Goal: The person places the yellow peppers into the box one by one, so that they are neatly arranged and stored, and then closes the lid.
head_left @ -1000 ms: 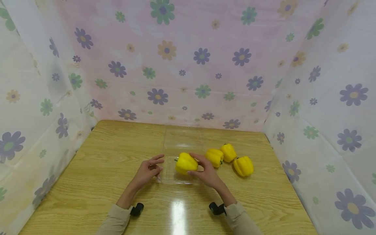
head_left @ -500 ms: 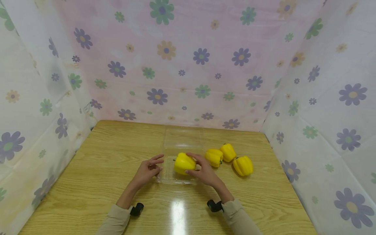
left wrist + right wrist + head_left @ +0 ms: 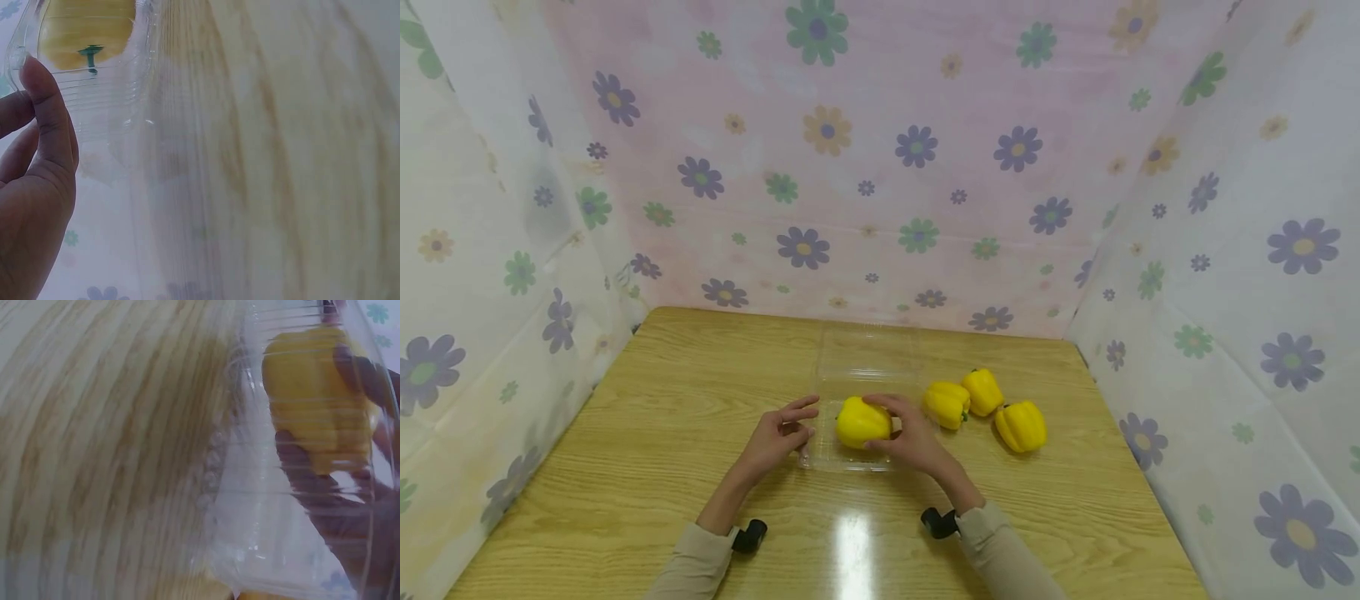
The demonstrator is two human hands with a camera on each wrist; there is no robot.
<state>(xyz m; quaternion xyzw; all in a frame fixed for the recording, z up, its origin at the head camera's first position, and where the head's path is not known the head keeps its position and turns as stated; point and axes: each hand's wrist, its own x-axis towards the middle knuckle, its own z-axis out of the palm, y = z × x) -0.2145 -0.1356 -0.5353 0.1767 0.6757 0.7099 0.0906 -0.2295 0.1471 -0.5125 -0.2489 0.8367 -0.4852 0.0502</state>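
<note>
My right hand (image 3: 917,437) grips a yellow bell pepper (image 3: 859,423) between thumb and fingers, inside the near half of a clear plastic clamshell container (image 3: 827,458). The pepper's green stem (image 3: 92,56) points left and shows through the clear wall in the left wrist view. In the right wrist view the pepper (image 3: 306,394) and gripping fingers (image 3: 297,453) are seen through the plastic. My left hand (image 3: 775,437) is at the container's left side, with fingertips (image 3: 37,72) touching its rim and nothing in the palm.
To the right of the container lie three more yellow bell peppers: one nearest it (image 3: 946,405), one behind (image 3: 982,392) and one farther right (image 3: 1022,426). The container's raised lid (image 3: 868,350) stands at the back. Flower-patterned cloth (image 3: 917,100) surrounds the wooden table (image 3: 685,367).
My right hand has moved a little left with the bell pepper, farther into the container. The left hand keeps its place at the left rim. The other three peppers lie as before.
</note>
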